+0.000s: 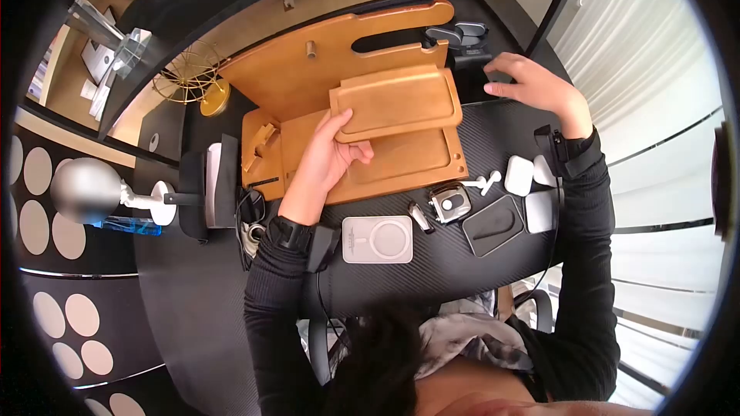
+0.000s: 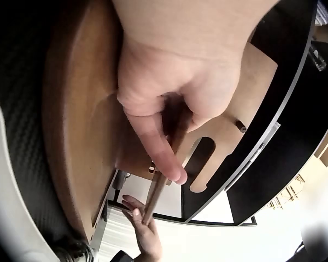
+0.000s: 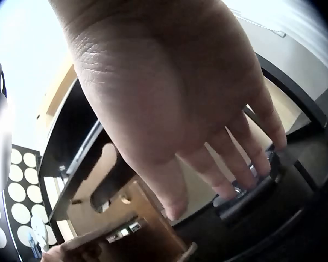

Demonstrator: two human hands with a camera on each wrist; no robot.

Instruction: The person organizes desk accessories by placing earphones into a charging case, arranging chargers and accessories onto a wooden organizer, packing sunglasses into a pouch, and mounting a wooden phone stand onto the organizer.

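Note:
My left hand (image 1: pixel 327 158) grips the near left corner of a small wooden tray (image 1: pixel 397 104), thumb on top and fingers beneath. In the left wrist view the tray's edge (image 2: pixel 167 177) runs between thumb and fingers. The tray overlaps a larger wooden desk organizer, whose base (image 1: pixel 408 158) lies on the desk and whose upright back panel (image 1: pixel 281 73) has a peg and a long slot. Beyond the tray's right side, my right hand (image 1: pixel 539 86) is held out with fingers loosely extended and nothing in its grasp. Dark folded glasses (image 1: pixel 456 34) are near its fingertips.
On the black desk (image 1: pixel 324 293) lie a white magnetic power bank (image 1: pixel 378 239), a small camera-like device (image 1: pixel 449 204), white earbuds (image 1: pixel 491 182), white cases (image 1: pixel 519 176) and a black tray (image 1: pixel 493 226). A gold wire ornament (image 1: pixel 189 77) and a lamp (image 1: pixel 89 189) stand left.

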